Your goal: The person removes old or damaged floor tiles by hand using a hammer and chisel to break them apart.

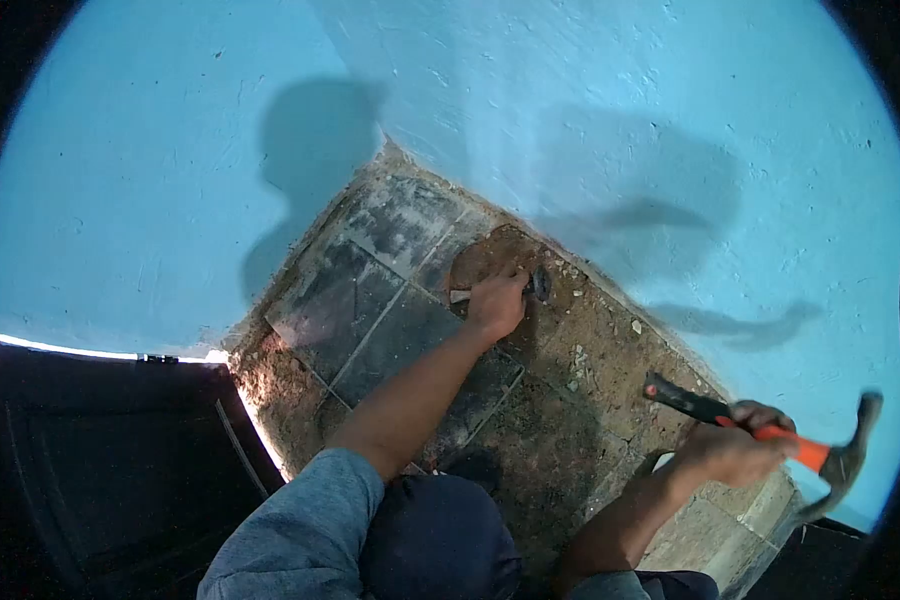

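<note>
My left hand (497,304) is closed around a chisel (541,284), low over the broken floor near the wall. The chisel's flat metal end points left toward the edge of a dark tile, and its black round end sticks out on the right. On the right side, my right hand (732,452) grips a claw hammer (808,452) by its orange and black handle. The hammer is raised away from the chisel, its head off to the right and slightly blurred. Dark floor tiles (410,335) lie left of and below my left hand.
Blue walls (610,130) meet in a corner beyond the tiles. Bare brown rubble (580,350) with small chips runs along the right wall. A dark door panel (120,450) stands at the left. My knee (440,540) is at the bottom. Lighter tiles (700,540) lie at lower right.
</note>
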{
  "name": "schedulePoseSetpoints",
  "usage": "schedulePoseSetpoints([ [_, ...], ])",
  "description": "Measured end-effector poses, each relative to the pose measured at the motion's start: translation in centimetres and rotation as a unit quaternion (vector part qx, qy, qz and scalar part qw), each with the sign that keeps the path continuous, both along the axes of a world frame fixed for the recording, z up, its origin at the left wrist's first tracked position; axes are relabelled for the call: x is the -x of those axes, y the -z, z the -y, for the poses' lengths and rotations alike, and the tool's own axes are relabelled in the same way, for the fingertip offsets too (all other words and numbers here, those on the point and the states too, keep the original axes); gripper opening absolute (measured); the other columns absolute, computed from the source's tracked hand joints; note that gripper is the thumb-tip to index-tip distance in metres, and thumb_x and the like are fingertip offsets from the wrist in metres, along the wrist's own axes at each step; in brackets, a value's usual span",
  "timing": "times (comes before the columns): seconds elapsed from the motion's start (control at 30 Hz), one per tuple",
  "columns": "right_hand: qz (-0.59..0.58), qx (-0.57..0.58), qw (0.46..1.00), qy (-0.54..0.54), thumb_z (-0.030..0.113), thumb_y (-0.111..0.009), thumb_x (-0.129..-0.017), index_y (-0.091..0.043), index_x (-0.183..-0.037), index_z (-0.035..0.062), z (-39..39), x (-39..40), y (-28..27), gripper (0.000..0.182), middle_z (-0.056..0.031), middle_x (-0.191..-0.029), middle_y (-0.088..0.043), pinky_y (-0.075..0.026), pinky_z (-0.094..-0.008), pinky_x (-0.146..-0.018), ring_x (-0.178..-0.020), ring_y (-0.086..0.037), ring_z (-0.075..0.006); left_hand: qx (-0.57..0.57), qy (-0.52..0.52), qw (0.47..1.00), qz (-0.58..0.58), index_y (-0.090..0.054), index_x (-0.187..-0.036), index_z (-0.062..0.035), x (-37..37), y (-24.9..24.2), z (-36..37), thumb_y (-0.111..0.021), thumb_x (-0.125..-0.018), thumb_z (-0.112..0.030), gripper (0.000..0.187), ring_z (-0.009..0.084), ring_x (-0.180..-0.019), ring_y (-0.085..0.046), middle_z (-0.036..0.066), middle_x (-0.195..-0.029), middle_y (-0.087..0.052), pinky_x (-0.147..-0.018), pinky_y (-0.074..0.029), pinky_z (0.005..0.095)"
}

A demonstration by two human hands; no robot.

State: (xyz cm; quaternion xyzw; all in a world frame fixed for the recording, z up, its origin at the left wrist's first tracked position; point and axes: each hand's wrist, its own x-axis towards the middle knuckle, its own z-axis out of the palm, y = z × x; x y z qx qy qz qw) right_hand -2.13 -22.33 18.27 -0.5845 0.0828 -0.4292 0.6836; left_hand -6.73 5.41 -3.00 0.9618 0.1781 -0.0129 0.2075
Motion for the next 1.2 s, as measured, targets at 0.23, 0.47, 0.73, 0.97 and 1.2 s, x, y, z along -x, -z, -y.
schedulePoseSetpoints([
  [0.23,-0.232,0.238,0.938,-0.096,0.04,-0.047,-0.1,-0.057,-0.094,0.003,-2.5,3.0,17.8,0.039,-0.009,-0.071,-0.057,-0.045,-0.033,-0.055,-0.059,-0.053,-0.0184,-0.001,-0.006,1.0,0.002,-0.064,-0.114,-0.0046,0.4,-1.3,0.4,-0.062,-0.084,-0.008,0.03,0.0371,-0.1,-0.065,0.019,-0.105,-0.066,-0.082,-0.054,0.0522],
  [0.47,-0.509,0.234,0.723,-0.404,0.039,-0.048,-0.104,-0.058,-0.099,0.0036,-4.8,5.6,23.6,0.038,-0.0027,-0.064,-0.048,-0.045,-0.0348,-0.048,-0.05,-0.05,-0.0176,0.038,0.029,0.994,-0.103,-0.059,-0.122,-0.0039,0.2,-1.1,1.3,-0.059,-0.085,-0.006,0.037,0.0384,-0.1,-0.066,0.021,-0.112,-0.066,-0.083,-0.054,0.051],
  [0.73,-0.55,0.082,0.751,-0.356,0.043,-0.047,-0.104,-0.052,-0.086,0.0077,-2.8,4.9,22.5,0.04,0.0005,-0.064,-0.046,-0.037,-0.0322,-0.047,-0.049,-0.044,-0.0135,-0.003,0.102,0.987,-0.125,-0.051,-0.135,-0.0024,1.4,-1.2,2.6,-0.064,-0.084,-0.008,0.053,0.0374,-0.097,-0.066,0.02,-0.105,-0.066,-0.081,-0.054,0.0513],
  [0.97,-0.559,-0.015,0.759,-0.334,0.04,-0.053,-0.102,-0.052,-0.084,0.011,-0.9,4.6,24.4,0.034,0.0012,-0.064,-0.046,-0.035,-0.0313,-0.05,-0.052,-0.044,-0.0127,-0.015,0.182,0.977,-0.113,-0.059,-0.121,-0.0014,3.3,0.3,3.5,-0.07,-0.083,-0.015,0.042,0.0365,-0.11,-0.061,0.018,-0.116,-0.063,-0.093,-0.051,0.0499],
  [1.2,-0.509,-0.014,0.802,-0.311,0.04,-0.054,-0.102,-0.051,-0.08,0.0112,0.1,3.2,21.9,0.036,0.0012,-0.061,-0.046,-0.035,-0.0288,-0.047,-0.051,-0.045,-0.0122,0.064,0.036,0.995,-0.062,-0.063,-0.106,-0.0017,1.0,-1.8,1.8,-0.07,-0.081,-0.019,0.032,0.0367,-0.102,-0.063,0.018,-0.107,-0.065,-0.089,-0.052,0.0495],
])
